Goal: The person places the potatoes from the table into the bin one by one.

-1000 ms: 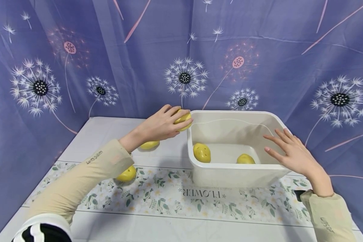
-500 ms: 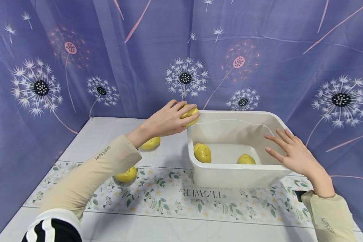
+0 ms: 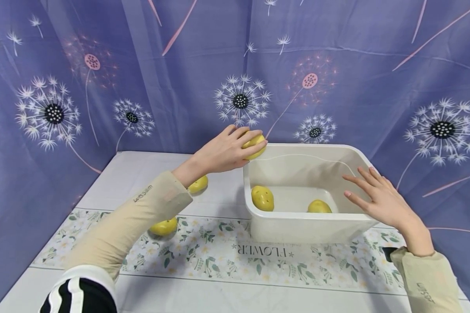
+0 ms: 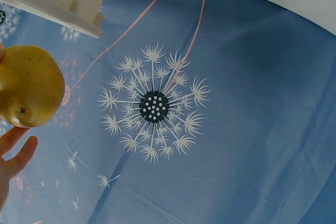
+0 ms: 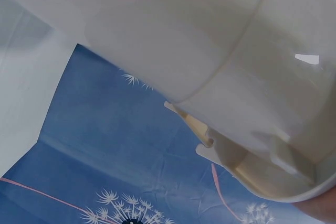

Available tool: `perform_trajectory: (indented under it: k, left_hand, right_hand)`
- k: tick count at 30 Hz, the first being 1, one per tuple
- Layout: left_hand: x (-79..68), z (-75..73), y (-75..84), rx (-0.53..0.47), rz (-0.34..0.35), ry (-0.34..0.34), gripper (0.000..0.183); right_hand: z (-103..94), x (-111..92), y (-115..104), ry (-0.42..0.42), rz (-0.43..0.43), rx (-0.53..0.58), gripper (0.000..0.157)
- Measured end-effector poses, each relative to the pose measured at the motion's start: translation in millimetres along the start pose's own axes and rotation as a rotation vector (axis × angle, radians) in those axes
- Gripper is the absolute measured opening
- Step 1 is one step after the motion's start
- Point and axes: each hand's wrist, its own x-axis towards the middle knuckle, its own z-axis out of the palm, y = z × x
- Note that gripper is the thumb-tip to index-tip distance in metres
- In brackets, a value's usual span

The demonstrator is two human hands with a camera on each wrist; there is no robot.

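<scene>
Since the earlier head frames, the left hand and the potato in its grip have shifted rightward and a little higher, while the right hand has kept its place. The potato now hangs off the table, overlapping the back left corner of the tub in the head view (from the left wrist, some curtain shows between the two). The left fingers curl over its top and side, parted from one another, with firm hold of it. Inside the tub lie two more potatoes, one against the left end and another farther right, partly hidden behind the front rim. The right hand is over the tub's right end, fingers spread and nearly straight, holding nothing; whether its palm touches the rim I cannot tell. Left of the tub, a potato rests on the white tablecloth, partly covered by the left forearm, and another sits nearer the person, on the cloth's flowered band. A beige sleeve covers the left forearm, and one like it the right. Behind everything hangs a purple-blue curtain printed with dandelions.
</scene>
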Motion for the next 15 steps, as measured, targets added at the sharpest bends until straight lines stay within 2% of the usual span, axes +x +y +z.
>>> perform_trajectory:
  k: [15]
  left_hand:
    - [22.7,0.1,1.5,-0.039,-0.009,-0.043,0.055]
  right_hand:
    - [-0.6,0,-1,-0.004,0.006,-0.003,0.052]
